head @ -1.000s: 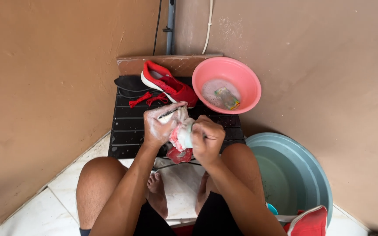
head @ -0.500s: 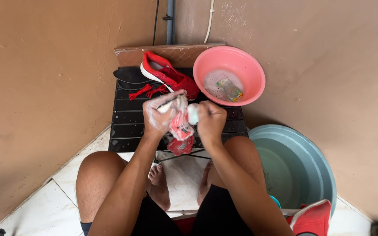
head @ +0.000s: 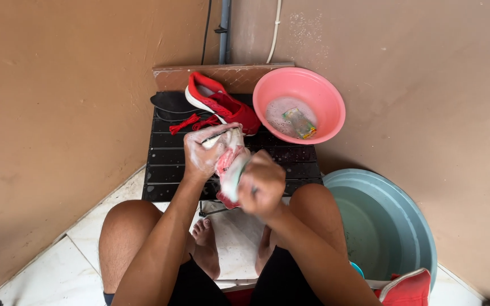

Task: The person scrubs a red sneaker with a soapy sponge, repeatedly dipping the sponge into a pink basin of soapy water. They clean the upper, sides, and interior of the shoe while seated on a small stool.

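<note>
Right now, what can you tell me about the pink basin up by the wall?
The pink basin is a round, shallow bowl, plastic by its look, standing upright on the black slatted platform in the corner against the brown wall. It holds a little soapy, foamy water, with a small greenish packet lying in it. The red shoe lies just left of it. Neither hand touches it.

Walls: plain tan plaster on both sides, meeting in a corner.
Pipes: a grey pipe and white cable run up that corner.
Floor: pale tiles, wet-looking.
Platform: black slatted grate against the corner.
Light: soft, even daylight.
</note>
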